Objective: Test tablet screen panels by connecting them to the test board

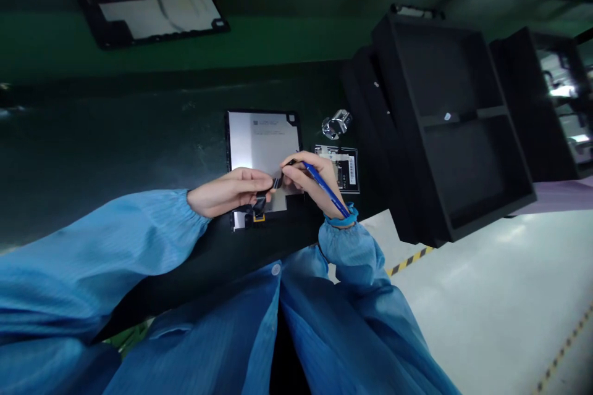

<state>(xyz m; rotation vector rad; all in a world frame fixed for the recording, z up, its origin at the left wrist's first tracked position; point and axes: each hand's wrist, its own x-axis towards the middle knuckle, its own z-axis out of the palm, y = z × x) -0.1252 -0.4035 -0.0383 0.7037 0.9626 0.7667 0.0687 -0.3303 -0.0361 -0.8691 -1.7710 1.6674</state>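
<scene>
A flat tablet panel point(259, 142) with a pale grey back lies on the dark green bench point(115, 142), close to its near edge. My left hand point(229, 191) rests on the panel's lower edge, fingers pinched on a small black flex cable point(260, 200). My right hand point(310, 179) is closed round a blue pen-like tool point(327, 190), whose tip meets the cable at the panel. Both arms wear blue smock sleeves.
A small black-framed part point(345, 168) lies right of the panel, a shiny metal piece point(336, 123) behind it. Black open trays point(463, 129) stand at the right. Another panel point(148, 9) lies at the far left. Pale floor with a striped line point(412, 258) below.
</scene>
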